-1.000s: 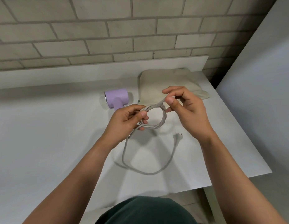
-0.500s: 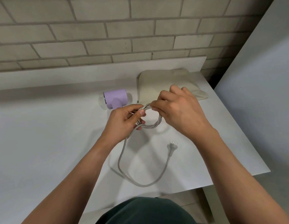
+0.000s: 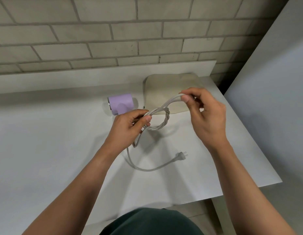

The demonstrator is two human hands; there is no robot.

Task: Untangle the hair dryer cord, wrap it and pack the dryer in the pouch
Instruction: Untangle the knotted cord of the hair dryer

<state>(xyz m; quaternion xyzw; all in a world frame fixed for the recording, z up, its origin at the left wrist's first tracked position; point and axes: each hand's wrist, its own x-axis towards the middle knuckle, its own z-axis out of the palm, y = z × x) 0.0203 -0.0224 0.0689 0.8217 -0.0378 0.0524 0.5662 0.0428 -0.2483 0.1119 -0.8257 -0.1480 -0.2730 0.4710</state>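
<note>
Nearest the person, below both hands, the slack end of the cord [image 3: 144,168] lies in a loose curve on the table [image 3: 45,150], ending in the plug [image 3: 181,156], which rests just under the right wrist. The cord looks light, limp and smooth, so it should bend freely but may spring back into its twists; it is best taken close to the braided knot, not by the plug or the far slack. The left hand [image 3: 128,126] clamps the twisted bundle between thumb and curled fingers, and the right hand [image 3: 205,114] pinches a doubled loop between thumb and fingertips. Half a second ago the right hand sat close over the knot, almost against the left; now it has drawn away up and to the right, pulling that loop out. Beyond the left hand lies the lilac hair dryer [image 3: 121,103]; beyond the right hand lies the beige pouch [image 3: 162,89], flat and unfilled.
</note>
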